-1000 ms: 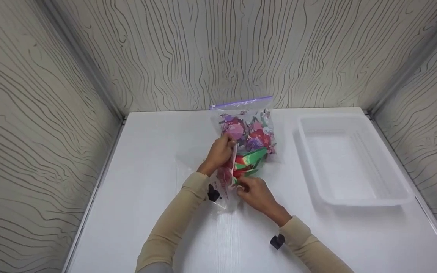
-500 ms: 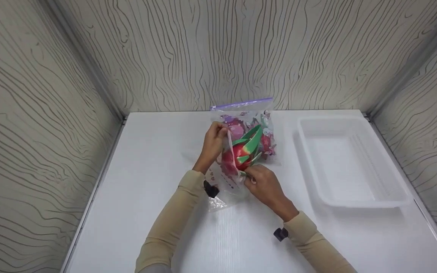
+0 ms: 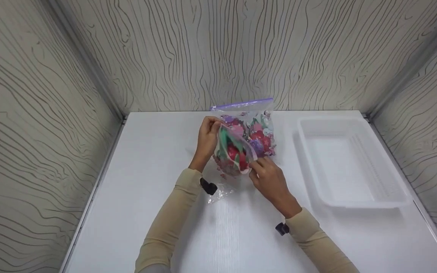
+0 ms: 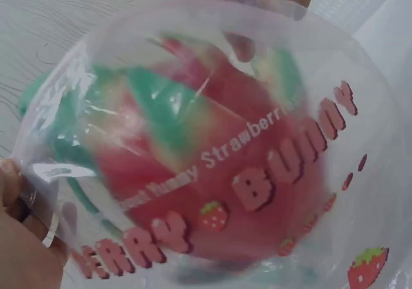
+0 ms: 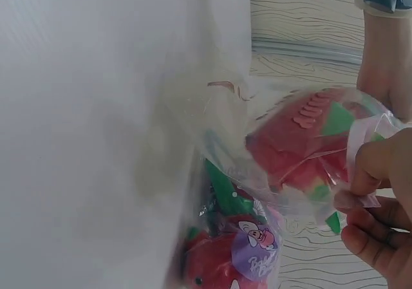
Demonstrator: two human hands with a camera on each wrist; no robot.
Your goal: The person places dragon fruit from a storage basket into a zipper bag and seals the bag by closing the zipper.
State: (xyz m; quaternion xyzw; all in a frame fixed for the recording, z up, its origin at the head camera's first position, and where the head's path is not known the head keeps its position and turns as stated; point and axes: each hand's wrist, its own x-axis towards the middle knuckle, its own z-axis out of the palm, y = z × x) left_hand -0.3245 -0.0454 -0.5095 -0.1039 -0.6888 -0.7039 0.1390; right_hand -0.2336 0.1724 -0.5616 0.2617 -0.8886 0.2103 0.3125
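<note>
A clear plastic bag (image 4: 360, 173) printed with strawberries and the words "Berry Bunny" holds a red dragon fruit (image 4: 225, 218) with green leafy scales. My left hand (image 3: 207, 136) pinches the bag's rim at the upper left in the head view. With thumb and fingers, my right hand (image 5: 380, 205) pinches the opposite part of the rim. The mouth of the bag gapes between the two hands, and the dragon fruit sits down inside. Just behind lies a second printed bag (image 5: 257, 250) with a purple zip top, filled with red and green fruit.
A white plastic basket (image 3: 362, 203) stands on the right of the white table (image 3: 139, 212). Wood-patterned panels (image 3: 218, 53) enclose the back and both sides.
The dragon fruit, sticking out of the bag's mouth earlier, has sunk inside. My left hand has moved up and left, and my right hand up and slightly right, spreading the rim.
</note>
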